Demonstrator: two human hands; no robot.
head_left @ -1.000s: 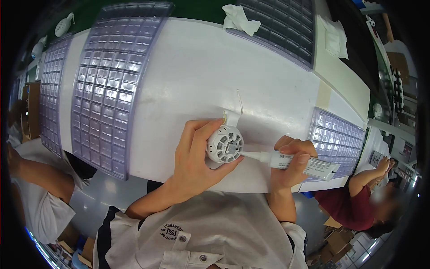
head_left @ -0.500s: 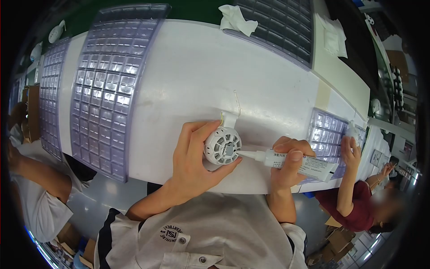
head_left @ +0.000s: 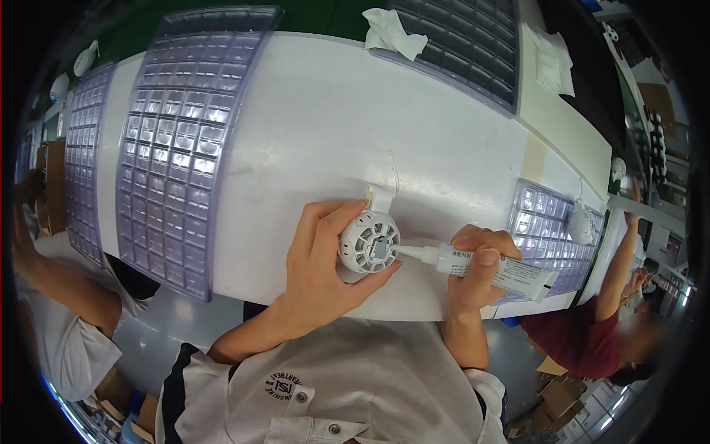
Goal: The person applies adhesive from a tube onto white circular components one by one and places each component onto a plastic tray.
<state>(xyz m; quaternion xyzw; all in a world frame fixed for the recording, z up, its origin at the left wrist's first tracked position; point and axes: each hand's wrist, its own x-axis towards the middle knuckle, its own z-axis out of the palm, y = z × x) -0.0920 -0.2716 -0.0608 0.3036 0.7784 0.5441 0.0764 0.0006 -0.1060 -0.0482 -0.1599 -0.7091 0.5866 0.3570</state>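
Note:
My left hand (head_left: 314, 255) is closed around a white round slotted housing (head_left: 364, 243), with its open-ribbed face turned up towards me. A short white neck (head_left: 381, 197) sticks out from the housing's far side, and a thin wire (head_left: 394, 169) extends beyond it over the table. Gripped in my right hand (head_left: 477, 270) is a white glue tube (head_left: 521, 278) with printed lettering. Its tapered nozzle (head_left: 420, 253) points left, and the tip is at the right edge of the housing's face. Whether the tip touches the plastic, I cannot tell.
Clear compartment trays lie on the white table (head_left: 296, 118): a large tray (head_left: 177, 140) at left, a smaller tray (head_left: 543, 214) at right. A white part (head_left: 583, 224) rests on the right tray. Crumpled white cloth (head_left: 392, 33) lies at the back. Co-workers sit on both sides.
The co-worker in the dark red top has let go of the white part on the right tray and reached farther away. My hands and the housing have barely shifted.

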